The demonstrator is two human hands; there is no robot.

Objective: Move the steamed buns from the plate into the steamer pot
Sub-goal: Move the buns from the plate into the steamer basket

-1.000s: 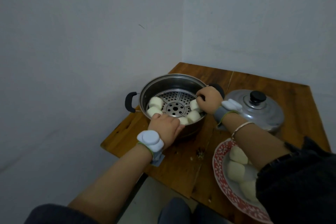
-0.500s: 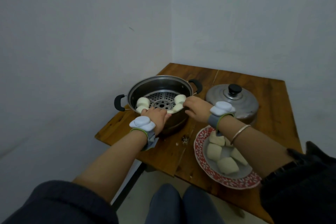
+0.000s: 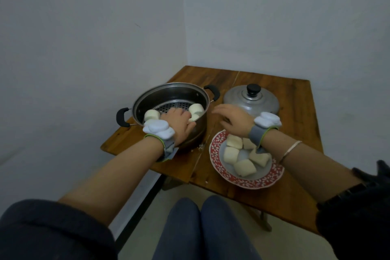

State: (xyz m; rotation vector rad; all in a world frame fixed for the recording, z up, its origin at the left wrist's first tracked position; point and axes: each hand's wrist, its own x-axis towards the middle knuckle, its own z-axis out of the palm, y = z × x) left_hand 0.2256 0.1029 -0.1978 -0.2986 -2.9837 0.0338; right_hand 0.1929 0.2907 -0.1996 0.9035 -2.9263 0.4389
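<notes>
Beside the pot (image 3: pixel 171 99) lay its lid (image 3: pixel 251 100), off so buns could go in. Near the pot, a plate (image 3: pixel 215 150) kept five buns (image 3: pixel 244 168). Left hand (image 3: pixel 178 120) reached inside, grip hidden; right hand (image 3: pixel 231 117) hovered, fingers loosely spread, empty.

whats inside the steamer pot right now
Inside the steamer pot: a perforated steamer rack and visible buns at left and right. The left hand covers the near part, hiding anything there.

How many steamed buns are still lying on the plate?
5 white steamed buns on the red floral-rimmed plate: back left, back middle, left, right, front. The right wrist may hide another.
</notes>
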